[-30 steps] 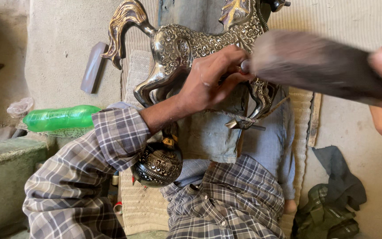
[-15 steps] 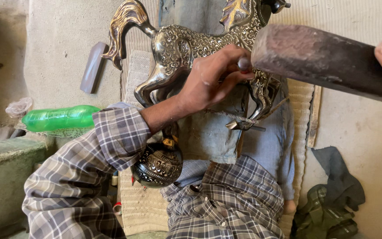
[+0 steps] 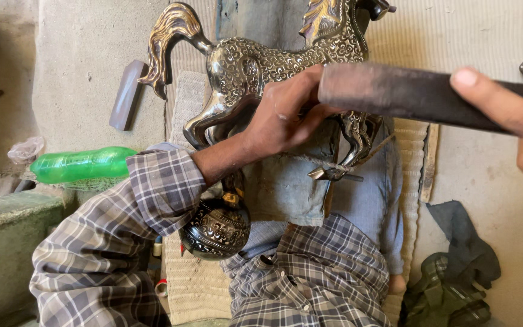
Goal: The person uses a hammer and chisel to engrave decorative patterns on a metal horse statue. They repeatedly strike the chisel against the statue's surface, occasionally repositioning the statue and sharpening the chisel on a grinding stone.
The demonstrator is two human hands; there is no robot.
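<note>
The left hand (image 3: pixel 286 118) is closed around the belly of the metal horse (image 3: pixel 255 66) at centre frame, steadying it on the lap. The right hand (image 3: pixel 516 121), at the right edge, grips a dark hammer (image 3: pixel 394 91) whose long axis runs left, its head just beside the left fingers. A green bottle (image 3: pixel 80 165) lies at left, and a round engraved pot (image 3: pixel 216 229) sits below the wrist.

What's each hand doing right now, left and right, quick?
Left hand: fingers closed on the body of the metal horse figure.
Right hand: closed around the dark hammer, thumb lying along it.
</note>
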